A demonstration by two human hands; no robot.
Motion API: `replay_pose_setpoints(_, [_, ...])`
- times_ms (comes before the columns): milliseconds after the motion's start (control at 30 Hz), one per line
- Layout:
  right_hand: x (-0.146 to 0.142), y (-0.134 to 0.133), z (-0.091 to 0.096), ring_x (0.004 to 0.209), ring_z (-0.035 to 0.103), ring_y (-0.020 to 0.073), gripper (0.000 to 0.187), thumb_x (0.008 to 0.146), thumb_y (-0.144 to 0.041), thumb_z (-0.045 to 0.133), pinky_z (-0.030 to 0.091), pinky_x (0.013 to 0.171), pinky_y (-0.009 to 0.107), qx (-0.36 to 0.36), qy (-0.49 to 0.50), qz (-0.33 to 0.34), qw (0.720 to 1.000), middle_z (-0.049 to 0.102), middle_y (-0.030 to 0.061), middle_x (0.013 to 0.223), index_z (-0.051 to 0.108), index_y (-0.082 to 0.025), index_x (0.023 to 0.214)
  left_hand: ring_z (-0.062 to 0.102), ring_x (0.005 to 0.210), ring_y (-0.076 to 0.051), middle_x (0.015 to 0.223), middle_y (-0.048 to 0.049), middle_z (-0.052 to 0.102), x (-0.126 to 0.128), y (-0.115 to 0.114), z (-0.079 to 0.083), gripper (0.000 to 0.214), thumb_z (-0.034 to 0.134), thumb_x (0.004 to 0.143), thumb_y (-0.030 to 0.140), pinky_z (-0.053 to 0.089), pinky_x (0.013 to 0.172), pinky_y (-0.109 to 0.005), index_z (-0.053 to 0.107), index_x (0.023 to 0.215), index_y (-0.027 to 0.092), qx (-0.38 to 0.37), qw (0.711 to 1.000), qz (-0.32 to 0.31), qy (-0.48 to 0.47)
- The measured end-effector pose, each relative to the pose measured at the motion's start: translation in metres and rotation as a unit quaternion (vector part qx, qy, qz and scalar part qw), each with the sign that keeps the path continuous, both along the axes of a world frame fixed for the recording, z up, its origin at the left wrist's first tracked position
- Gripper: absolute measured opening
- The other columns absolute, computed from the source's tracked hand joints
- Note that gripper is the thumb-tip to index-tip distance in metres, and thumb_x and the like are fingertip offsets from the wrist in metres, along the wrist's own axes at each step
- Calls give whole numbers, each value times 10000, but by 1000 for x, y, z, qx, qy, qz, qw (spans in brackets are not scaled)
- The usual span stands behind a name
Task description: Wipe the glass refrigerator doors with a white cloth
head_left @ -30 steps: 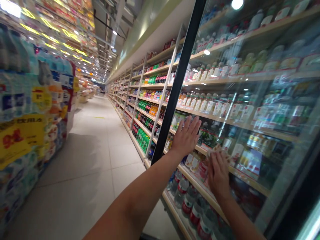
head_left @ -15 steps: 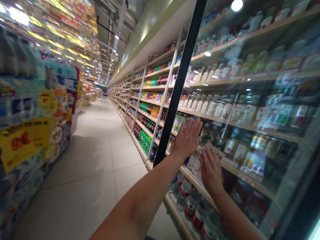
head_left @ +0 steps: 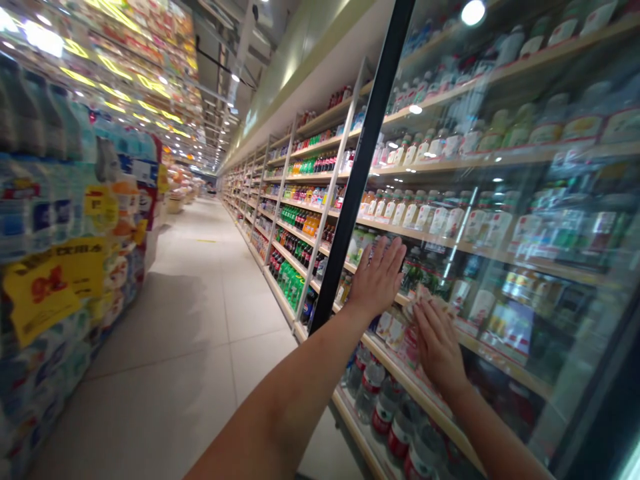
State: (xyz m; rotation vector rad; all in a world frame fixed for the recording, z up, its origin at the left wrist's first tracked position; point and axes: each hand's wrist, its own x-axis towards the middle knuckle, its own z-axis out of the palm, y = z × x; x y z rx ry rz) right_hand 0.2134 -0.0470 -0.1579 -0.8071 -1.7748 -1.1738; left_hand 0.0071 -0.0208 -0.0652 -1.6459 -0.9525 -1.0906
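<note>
Left hand outstretched, wide and flat against glass door; right hand, angled up-left, holds cloth against it.

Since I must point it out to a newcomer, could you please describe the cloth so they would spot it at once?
On the right, find the black-framed glass door. Go past the left hand to the right hand, lower down. The cloth is the crumpled, pale thing under it, outside the glass, unlike the bottles behind.
</note>
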Motion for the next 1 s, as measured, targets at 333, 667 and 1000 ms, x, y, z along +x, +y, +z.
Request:
replay_pose_setpoints(333, [42, -5, -13, 1496, 388, 311, 686, 1011, -145, 526, 391, 1195, 582, 14, 50, -8, 999, 458, 149, 1574, 268, -269, 1634, 205, 1561, -317, 1694, -66, 226, 0, 0, 0, 614, 415, 1073, 374, 272, 1260, -523, 281, 1619, 126, -1, 1000, 0, 0])
replay_pose_setpoints(667, [53, -2, -5, 1501, 366, 348, 592, 1038, -270, 475, 351, 1202, 634, 45, 211, -10, 976, 426, 214, 1578, 344, -152, 1604, 201, 1562, -315, 1693, -59, 239, -1, -1, -1, 608, 420, 1072, 376, 267, 1263, -521, 295, 1613, 128, -3, 1000, -6, -1])
replay_pose_setpoints(1000, [70, -1, 5, 1504, 352, 348, 567, 1056, -325, 409, 320, 1218, 626, 59, 293, -6, 954, 404, 255, 1577, 396, -75, 1565, 201, 1562, -320, 1692, -71, 235, -1, -1, -1, 604, 421, 1074, 375, 274, 1261, -526, 303, 1610, 122, 6, 1000, -1, -2])
